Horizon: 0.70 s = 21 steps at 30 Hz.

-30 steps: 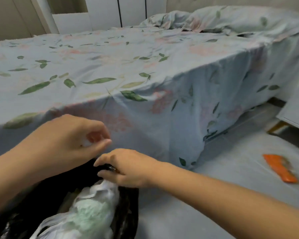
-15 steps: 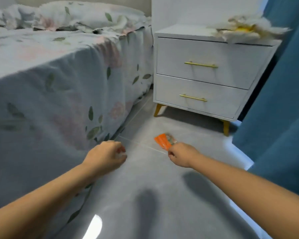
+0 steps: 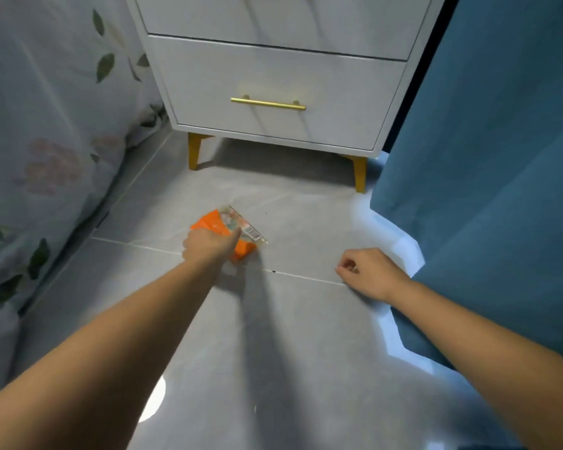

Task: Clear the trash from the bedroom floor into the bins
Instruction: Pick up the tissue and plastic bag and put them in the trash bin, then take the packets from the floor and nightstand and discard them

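An orange snack wrapper [image 3: 216, 223] with a clear end and a barcode label lies on the grey tile floor [image 3: 273, 336] in front of the nightstand. My left hand [image 3: 208, 246] is on it, thumb laid across the top and fingers curled at its near edge, gripping it. My right hand [image 3: 368, 274] hovers low over the floor to the right, fingers loosely curled and holding nothing. No bin is in view.
A white two-drawer nightstand [image 3: 273, 79] on gold legs stands just behind the wrapper. The bed's floral sheet [image 3: 46, 125] hangs down on the left. A blue curtain [image 3: 494, 190] fills the right side. Open floor lies between them.
The view has dropped closer to the floor. My left hand reached forward onto the orange wrapper and took hold of it. My right hand drew away from the wrapper to the right.
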{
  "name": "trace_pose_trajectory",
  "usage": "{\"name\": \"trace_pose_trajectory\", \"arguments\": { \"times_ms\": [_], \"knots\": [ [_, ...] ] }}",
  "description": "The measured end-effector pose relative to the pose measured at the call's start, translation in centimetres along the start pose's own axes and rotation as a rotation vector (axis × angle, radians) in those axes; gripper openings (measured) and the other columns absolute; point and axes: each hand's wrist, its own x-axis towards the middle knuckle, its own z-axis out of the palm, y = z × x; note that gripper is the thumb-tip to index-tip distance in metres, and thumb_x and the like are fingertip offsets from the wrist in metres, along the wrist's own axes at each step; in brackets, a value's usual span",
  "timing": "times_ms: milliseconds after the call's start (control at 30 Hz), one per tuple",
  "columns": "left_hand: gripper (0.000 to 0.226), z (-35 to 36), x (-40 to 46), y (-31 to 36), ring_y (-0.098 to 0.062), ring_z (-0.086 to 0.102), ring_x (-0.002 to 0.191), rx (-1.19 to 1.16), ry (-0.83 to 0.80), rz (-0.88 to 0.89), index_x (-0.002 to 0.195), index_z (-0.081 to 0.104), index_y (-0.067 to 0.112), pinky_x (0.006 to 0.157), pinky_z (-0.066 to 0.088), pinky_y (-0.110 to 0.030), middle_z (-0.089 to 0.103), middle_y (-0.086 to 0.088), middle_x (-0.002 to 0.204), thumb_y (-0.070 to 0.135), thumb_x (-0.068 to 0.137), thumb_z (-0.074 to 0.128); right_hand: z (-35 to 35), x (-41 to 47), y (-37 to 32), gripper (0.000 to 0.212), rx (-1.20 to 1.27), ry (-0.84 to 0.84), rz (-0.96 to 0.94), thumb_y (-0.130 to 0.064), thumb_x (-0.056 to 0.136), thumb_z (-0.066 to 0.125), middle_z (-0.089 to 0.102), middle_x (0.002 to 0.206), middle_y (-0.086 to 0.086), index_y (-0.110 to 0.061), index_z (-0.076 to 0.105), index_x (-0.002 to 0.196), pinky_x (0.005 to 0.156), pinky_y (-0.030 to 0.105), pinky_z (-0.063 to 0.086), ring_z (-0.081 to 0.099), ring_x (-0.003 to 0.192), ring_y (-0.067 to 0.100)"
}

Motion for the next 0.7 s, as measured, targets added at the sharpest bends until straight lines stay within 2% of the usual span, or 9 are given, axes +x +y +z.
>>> {"name": "trace_pose_trajectory", "arguments": {
  "times_ms": [100,200,267,367,500,633,700],
  "knots": [
    [0.104,1.8,1.8,0.5,-0.037,0.049,0.127,-0.028,0.054,-0.123,0.132,0.052,0.005,0.104,0.043,-0.041,0.052,-0.019,0.136,0.081,0.062,0.052,-0.1,-0.5,1.1,0.014,0.069,0.034,0.005,-0.026,0.087,0.058,0.069,0.088,-0.001,-0.017,0.068,0.089,0.080,0.031,0.053,0.061,0.079,0.017],
    [0.106,3.2,2.6,0.7,-0.034,0.054,0.121,-0.088,0.117,-0.159,0.129,0.051,0.009,0.100,0.047,-0.042,0.057,-0.013,0.128,0.071,0.045,0.072,0.0,-1.1,2.2,0.012,0.063,0.018,-0.017,-0.027,0.086,0.057,0.067,0.085,-0.006,-0.021,0.066,0.092,0.079,0.028,0.052,0.059,0.076,0.013],
    [0.095,4.0,2.3,1.0,-0.034,0.058,0.117,-0.210,0.118,-0.148,0.124,0.052,0.009,0.097,0.050,-0.042,0.062,-0.012,0.123,0.056,0.047,0.082,0.0,-1.4,2.7,0.016,0.030,-0.012,-0.028,-0.028,0.086,0.058,0.067,0.086,-0.006,-0.021,0.066,0.097,0.079,0.028,0.052,0.060,0.079,0.013],
    [0.064,4.4,1.9,1.2,-0.033,0.065,0.106,-0.249,0.071,-0.082,0.111,0.064,0.009,0.089,0.054,-0.038,0.068,-0.014,0.115,0.041,0.060,0.085,0.1,-1.5,3.0,0.018,0.010,-0.028,-0.021,-0.026,0.086,0.058,0.066,0.086,-0.005,-0.021,0.065,0.101,0.081,0.030,0.053,0.061,0.082,0.016],
    [0.050,3.2,1.4,1.0,-0.029,0.066,0.099,-0.261,-0.056,-0.025,0.098,0.069,0.011,0.077,0.050,-0.031,0.068,-0.010,0.101,0.042,0.062,0.086,0.5,-1.2,2.0,0.021,-0.015,-0.036,-0.034,-0.022,0.086,0.056,0.067,0.092,-0.002,-0.021,0.065,0.104,0.084,0.031,0.052,0.060,0.085,0.017],
    [0.042,0.8,0.0,0.7,-0.027,0.070,0.081,-0.302,-0.142,0.062,0.083,0.072,0.013,0.075,0.058,-0.035,0.074,-0.011,0.092,0.041,0.056,0.089,1.2,-0.7,-0.2,0.022,-0.017,-0.043,-0.074,-0.020,0.085,0.055,0.061,0.082,-0.007,-0.020,0.066,0.104,0.082,0.027,0.050,0.057,0.082,0.014],
    [0.037,-1.0,-1.0,0.5,-0.026,0.070,0.078,-0.287,-0.184,0.121,0.084,0.072,0.013,0.077,0.060,-0.038,0.073,-0.011,0.088,0.035,0.060,0.088,1.6,-0.7,-1.9,0.020,-0.024,-0.060,-0.109,-0.020,0.085,0.056,0.061,0.082,-0.008,-0.020,0.066,0.102,0.081,0.026,0.049,0.057,0.082,0.014]
  ]
}}
